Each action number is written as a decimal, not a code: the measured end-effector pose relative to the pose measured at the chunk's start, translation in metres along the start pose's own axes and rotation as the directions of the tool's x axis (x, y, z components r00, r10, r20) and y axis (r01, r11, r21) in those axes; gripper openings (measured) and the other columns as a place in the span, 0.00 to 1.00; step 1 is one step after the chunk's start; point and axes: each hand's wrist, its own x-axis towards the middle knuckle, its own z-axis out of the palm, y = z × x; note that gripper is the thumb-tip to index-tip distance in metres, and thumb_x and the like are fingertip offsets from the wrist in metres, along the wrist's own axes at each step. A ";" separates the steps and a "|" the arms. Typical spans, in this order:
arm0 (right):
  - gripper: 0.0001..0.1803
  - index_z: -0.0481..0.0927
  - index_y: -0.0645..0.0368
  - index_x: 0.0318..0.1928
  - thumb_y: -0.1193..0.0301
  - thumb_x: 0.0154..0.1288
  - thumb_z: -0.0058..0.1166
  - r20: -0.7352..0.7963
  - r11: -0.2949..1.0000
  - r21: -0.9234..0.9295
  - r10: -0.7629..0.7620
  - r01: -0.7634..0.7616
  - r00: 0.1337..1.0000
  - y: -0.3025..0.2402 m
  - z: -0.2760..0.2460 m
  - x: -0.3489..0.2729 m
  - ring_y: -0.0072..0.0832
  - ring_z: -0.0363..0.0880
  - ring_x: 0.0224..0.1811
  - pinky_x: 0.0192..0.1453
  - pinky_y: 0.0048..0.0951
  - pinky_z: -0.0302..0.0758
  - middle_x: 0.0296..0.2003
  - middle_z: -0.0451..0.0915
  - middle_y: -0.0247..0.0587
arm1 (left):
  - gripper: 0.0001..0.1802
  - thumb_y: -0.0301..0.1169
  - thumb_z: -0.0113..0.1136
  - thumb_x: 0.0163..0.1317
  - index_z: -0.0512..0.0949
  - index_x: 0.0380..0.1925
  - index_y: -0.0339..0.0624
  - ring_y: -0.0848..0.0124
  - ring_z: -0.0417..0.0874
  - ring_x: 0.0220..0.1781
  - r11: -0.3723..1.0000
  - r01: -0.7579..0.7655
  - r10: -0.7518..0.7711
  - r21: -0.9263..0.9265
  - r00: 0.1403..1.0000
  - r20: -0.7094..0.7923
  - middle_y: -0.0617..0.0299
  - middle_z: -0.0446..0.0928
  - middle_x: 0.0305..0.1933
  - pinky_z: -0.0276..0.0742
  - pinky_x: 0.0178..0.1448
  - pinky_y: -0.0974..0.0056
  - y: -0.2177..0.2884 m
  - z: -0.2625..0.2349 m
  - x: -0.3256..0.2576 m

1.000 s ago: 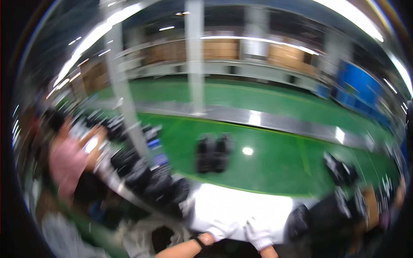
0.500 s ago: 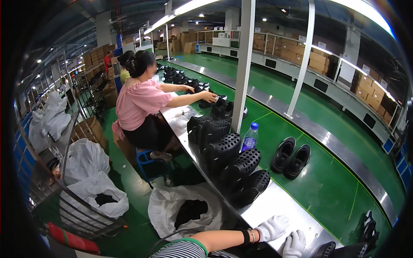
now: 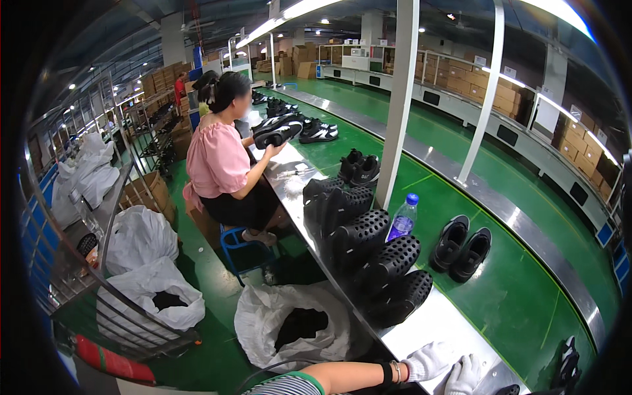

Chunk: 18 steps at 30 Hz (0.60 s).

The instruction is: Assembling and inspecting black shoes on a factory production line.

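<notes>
My left hand (image 3: 428, 360), in a white knit glove, lies on the bright metal ledge (image 3: 428, 326) with its fingers stretched out and nothing in them. Beside it, my right hand (image 3: 464, 376), gloved the same way, rests with extended fingers, also holding nothing. Just beyond my hands stands a row of black, clog-shaped pieces dotted with round holes (image 3: 393, 258). A pair of black shoes (image 3: 461, 249) sits farther right on the green belt (image 3: 500, 296). Another dark shoe (image 3: 566, 362) is near the right rim.
A white upright post (image 3: 398, 112) rises by a bottle with a blue cap (image 3: 403, 217). A co-worker in pink (image 3: 217, 155) sits farther along, holding a black sneaker (image 3: 278, 131). White sacks (image 3: 253, 322) with dark contents stand on the floor left of the ledge.
The scene has shifted rightward in the picture. The co-worker, whose hands reached over the shoes on the belt, now holds a sneaker close. My hands stay on the ledge.
</notes>
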 end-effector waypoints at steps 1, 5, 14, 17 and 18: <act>0.26 0.75 0.58 0.65 0.54 0.79 0.43 0.021 1.000 0.010 0.025 -0.025 0.999 -0.004 -0.008 -0.004 0.50 0.71 0.68 0.73 0.46 0.66 0.64 0.75 0.55 | 0.14 0.34 0.50 0.66 0.78 0.47 0.41 0.54 0.79 0.49 0.999 0.016 -0.015 -0.037 1.000 0.016 0.51 0.78 0.45 0.77 0.54 0.54 0.004 -0.007 0.000; 0.26 0.76 0.59 0.65 0.55 0.78 0.44 -0.055 0.996 0.049 -0.065 0.068 0.996 -0.010 -0.017 -0.007 0.50 0.72 0.67 0.73 0.46 0.67 0.64 0.76 0.56 | 0.14 0.33 0.51 0.66 0.78 0.47 0.41 0.56 0.79 0.49 0.988 -0.033 0.029 0.152 0.999 0.023 0.52 0.78 0.45 0.77 0.53 0.55 -0.013 0.034 0.004; 0.25 0.77 0.60 0.64 0.57 0.79 0.45 -0.026 0.998 0.056 -0.017 0.019 1.000 0.004 -0.001 -0.005 0.51 0.74 0.65 0.72 0.46 0.68 0.61 0.78 0.57 | 0.19 0.35 0.52 0.65 0.77 0.53 0.39 0.53 0.79 0.52 0.996 0.035 -0.040 0.084 0.997 0.065 0.49 0.79 0.51 0.75 0.57 0.52 -0.014 0.025 -0.008; 0.25 0.77 0.61 0.64 0.56 0.79 0.45 -0.092 0.995 0.007 -0.094 0.095 0.991 0.008 -0.001 -0.005 0.52 0.75 0.64 0.71 0.46 0.68 0.60 0.78 0.57 | 0.21 0.34 0.52 0.65 0.76 0.55 0.39 0.52 0.79 0.53 0.998 -0.006 0.003 0.058 0.999 0.049 0.48 0.78 0.53 0.74 0.58 0.51 -0.009 0.014 -0.006; 0.25 0.77 0.61 0.64 0.56 0.79 0.45 -0.096 0.996 0.008 -0.093 0.094 0.991 0.006 -0.003 -0.006 0.52 0.75 0.64 0.71 0.46 0.68 0.60 0.78 0.57 | 0.21 0.34 0.51 0.65 0.76 0.56 0.39 0.52 0.79 0.54 0.998 -0.022 0.020 0.052 0.999 0.043 0.48 0.78 0.54 0.74 0.59 0.51 -0.007 0.010 -0.004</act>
